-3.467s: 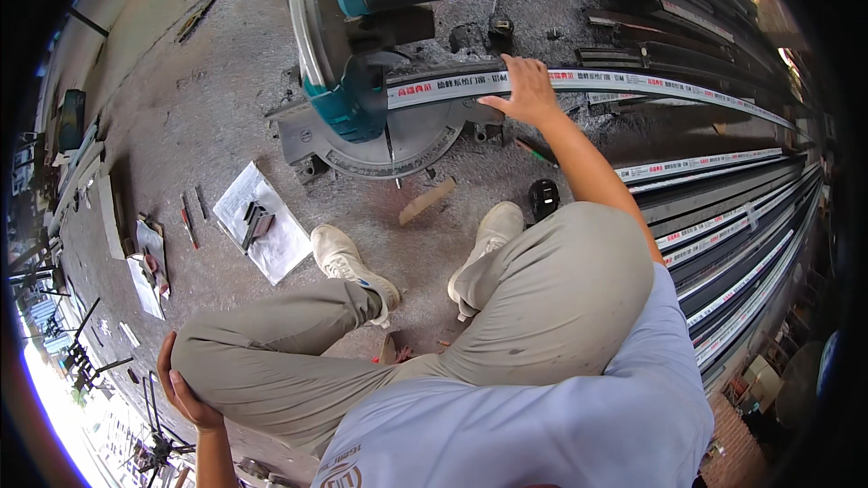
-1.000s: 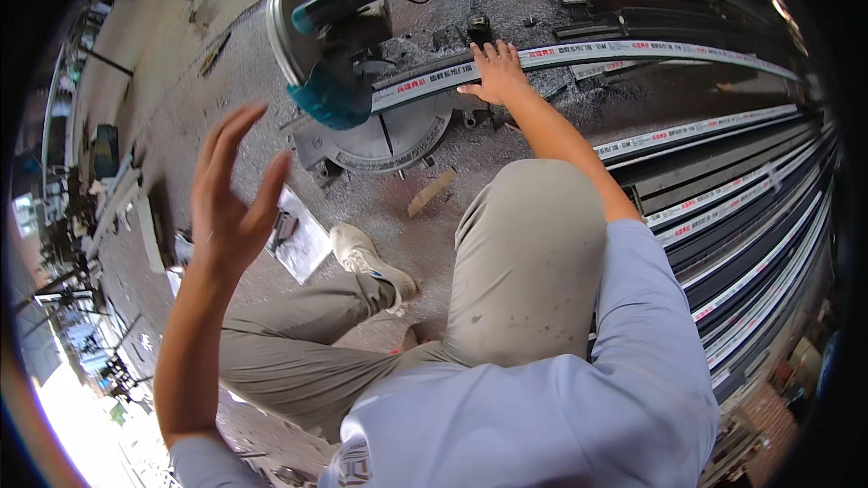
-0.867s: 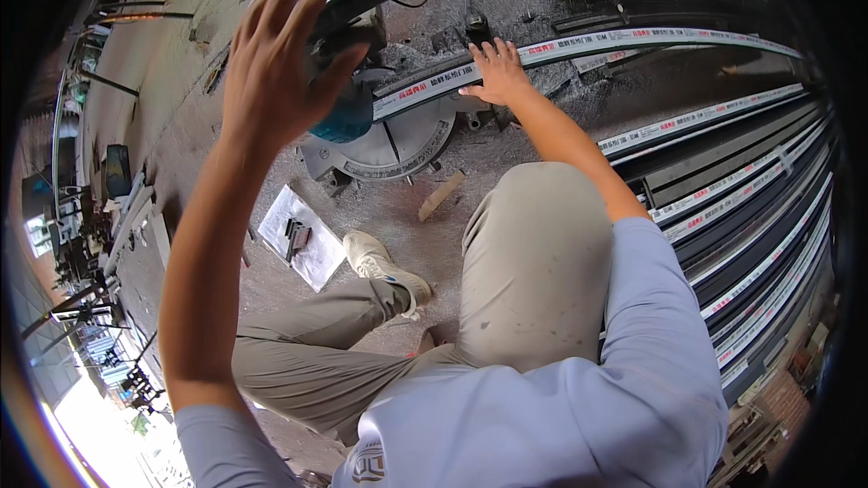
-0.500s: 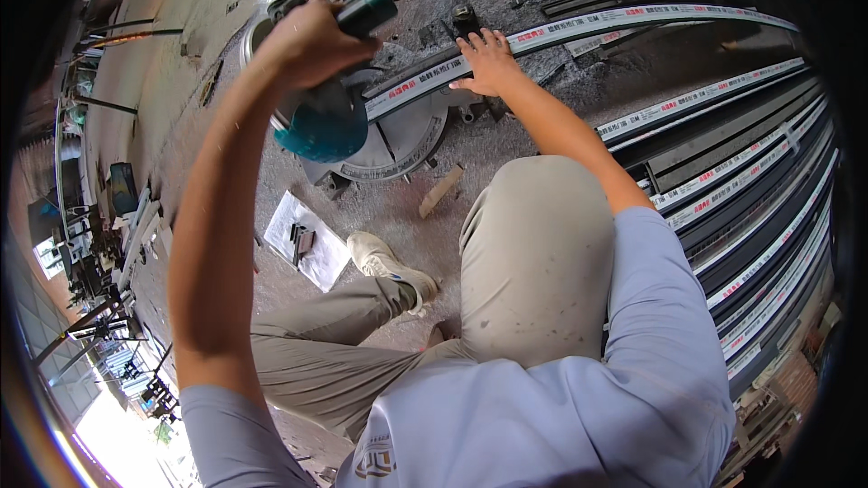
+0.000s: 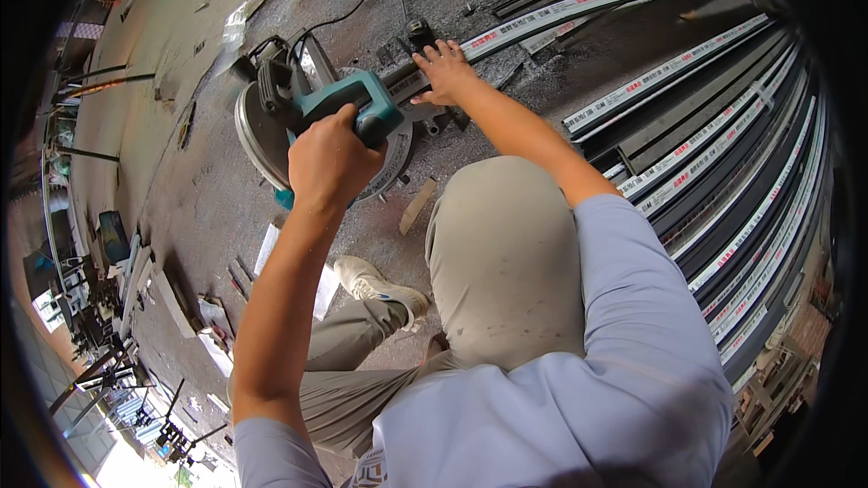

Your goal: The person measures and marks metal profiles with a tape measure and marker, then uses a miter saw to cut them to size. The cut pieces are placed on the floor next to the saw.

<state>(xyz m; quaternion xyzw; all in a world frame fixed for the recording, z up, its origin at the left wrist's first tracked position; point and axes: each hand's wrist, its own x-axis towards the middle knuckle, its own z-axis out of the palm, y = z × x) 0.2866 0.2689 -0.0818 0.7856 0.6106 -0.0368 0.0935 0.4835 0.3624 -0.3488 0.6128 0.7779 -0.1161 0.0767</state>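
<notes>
Risk, judged: right hand lies close to blade path; slip of profile could bring fingers toward cut.

Left hand (image 5: 333,163), centre-left: fist closed tight round teal handle (image 5: 354,101) of mitre saw (image 5: 271,117).

Right hand (image 5: 445,72), upper centre: fingers spread flat, pressing long aluminium profile (image 5: 579,5) against saw base.

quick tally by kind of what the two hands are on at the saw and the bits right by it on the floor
Mitre saw, teal handle gripped by the left hand: 1
Long metal strip on the saw bed, pressed down by the right hand: 1
Wooden offcut on the floor: 1
Paper sheet on the floor: 1
Total: 4
</notes>
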